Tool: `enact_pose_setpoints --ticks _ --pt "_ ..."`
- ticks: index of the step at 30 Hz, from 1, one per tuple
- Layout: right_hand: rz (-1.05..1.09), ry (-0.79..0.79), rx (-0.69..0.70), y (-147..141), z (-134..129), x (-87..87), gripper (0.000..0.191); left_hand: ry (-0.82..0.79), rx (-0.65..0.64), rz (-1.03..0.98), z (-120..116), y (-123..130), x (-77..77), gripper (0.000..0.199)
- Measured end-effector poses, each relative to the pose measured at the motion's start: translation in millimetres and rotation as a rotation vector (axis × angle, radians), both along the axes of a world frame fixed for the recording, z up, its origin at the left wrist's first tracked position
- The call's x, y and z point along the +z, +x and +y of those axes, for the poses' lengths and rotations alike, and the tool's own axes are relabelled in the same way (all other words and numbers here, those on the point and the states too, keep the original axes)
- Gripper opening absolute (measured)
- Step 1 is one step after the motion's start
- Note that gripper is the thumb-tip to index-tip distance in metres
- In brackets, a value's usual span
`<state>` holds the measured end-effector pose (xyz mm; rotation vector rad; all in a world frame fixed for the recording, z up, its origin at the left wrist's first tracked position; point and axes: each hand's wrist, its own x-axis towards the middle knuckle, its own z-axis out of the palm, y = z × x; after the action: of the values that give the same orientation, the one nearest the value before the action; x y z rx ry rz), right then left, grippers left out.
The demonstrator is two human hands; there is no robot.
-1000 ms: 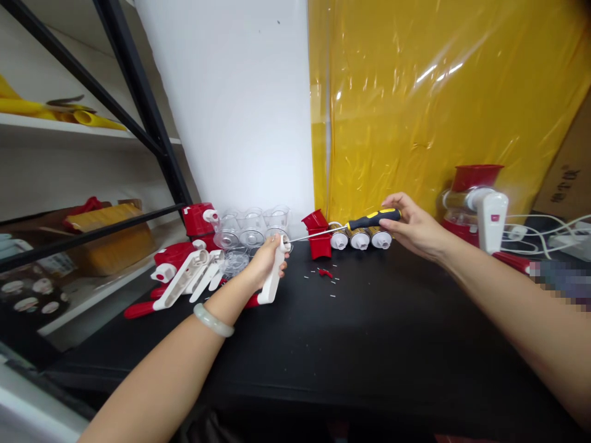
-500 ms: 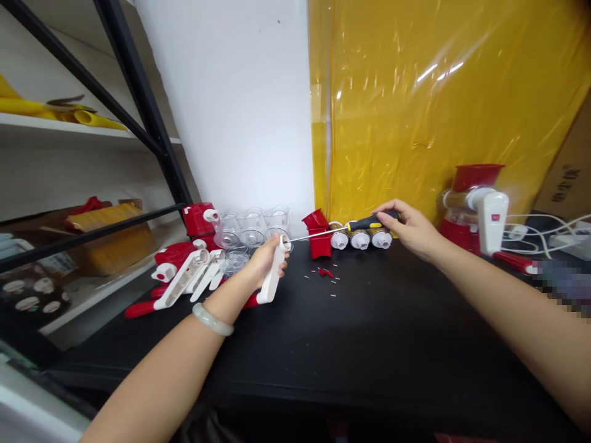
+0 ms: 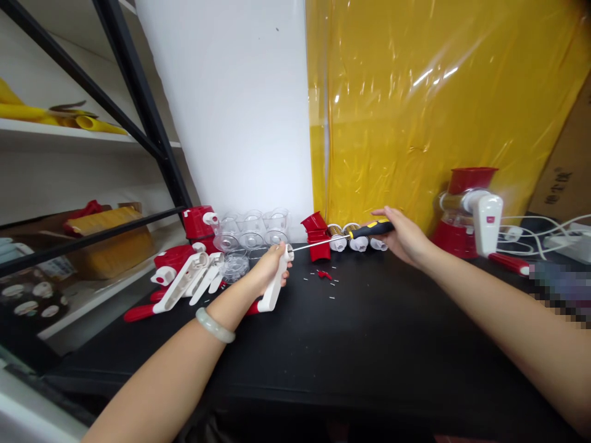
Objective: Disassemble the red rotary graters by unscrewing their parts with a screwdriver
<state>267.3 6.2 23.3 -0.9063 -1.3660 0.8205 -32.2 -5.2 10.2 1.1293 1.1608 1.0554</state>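
Observation:
My left hand (image 3: 273,267) is closed around a white crank handle (image 3: 273,294) with a red grip, partly hidden behind the wrist. My right hand (image 3: 402,235) holds the black and yellow screwdriver (image 3: 372,229) by the end of its handle, fingers fairly straight along it. The screwdriver's long shaft slants down leftward, its tip in the opening at the top of the crank handle. Below the shaft, a small red part (image 3: 324,275) and several small screws (image 3: 332,298) lie on the black table (image 3: 369,357).
At the left lie more white crank handles (image 3: 178,284) and red grater bodies (image 3: 198,223). Clear cups (image 3: 276,224), red hoppers (image 3: 317,237) and grater drums (image 3: 338,237) line the back. An assembled rotary grater (image 3: 464,212) stands right, near white cables (image 3: 530,243).
My right hand has changed its hold on the screwdriver, its fingers now straighter and more upright. The screwdriver and crank handle have shifted slightly, with the tip still in the opening.

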Motion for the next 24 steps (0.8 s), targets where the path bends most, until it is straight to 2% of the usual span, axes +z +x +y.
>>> enact_pose_setpoints --ticks 3,5,7,9,12,14,16,18,20,22,24 --pt "-0.345 -0.029 -0.201 9.3 4.4 -2.0 0.056 0.014 -0.026 0.029 -1.3 1.1 -2.1 0.032" --pt "-0.482 0.06 -0.237 13.1 5.2 -2.0 0.054 0.014 -0.007 0.037 -1.5 0.9 -1.9 0.031" --pt "-0.393 0.138 -0.172 13.0 4.1 -1.0 0.042 -0.003 0.012 0.042 -1.0 -0.1 -0.6 0.031" --pt "-0.183 0.133 -0.035 9.9 1.0 0.9 0.036 -0.03 0.028 0.042 -0.1 -1.5 1.4 0.031" --pt "0.07 0.042 0.183 4.2 -4.8 4.1 0.056 -0.059 0.039 0.023 1.1 -3.4 3.7 0.031" --pt "0.132 -0.004 0.255 1.6 -6.7 5.1 0.062 -0.057 0.036 0.01 1.7 -3.7 3.6 0.031" --pt "0.115 -0.045 0.216 1.0 -5.5 4.1 0.051 -0.046 0.036 0.011 2.6 -3.4 2.0 0.031" --pt "-0.021 -0.097 0.088 2.7 -1.9 1.6 0.042 -0.043 0.038 0.028 3.9 -3.1 -0.5 0.032" --pt "-0.24 -0.114 -0.064 6.0 1.9 -0.9 0.053 -0.038 0.03 0.045 5.4 -3.2 -2.7 0.032" --pt "-0.387 -0.054 -0.132 8.9 4.3 -2.5 0.054 -0.029 0.02 0.049 6.8 -3.9 -3.3 0.032" --pt "-0.356 0.034 -0.104 9.7 4.7 -2.9 0.045 -0.023 0.023 0.033 7.8 -5.1 -2.2 0.031"
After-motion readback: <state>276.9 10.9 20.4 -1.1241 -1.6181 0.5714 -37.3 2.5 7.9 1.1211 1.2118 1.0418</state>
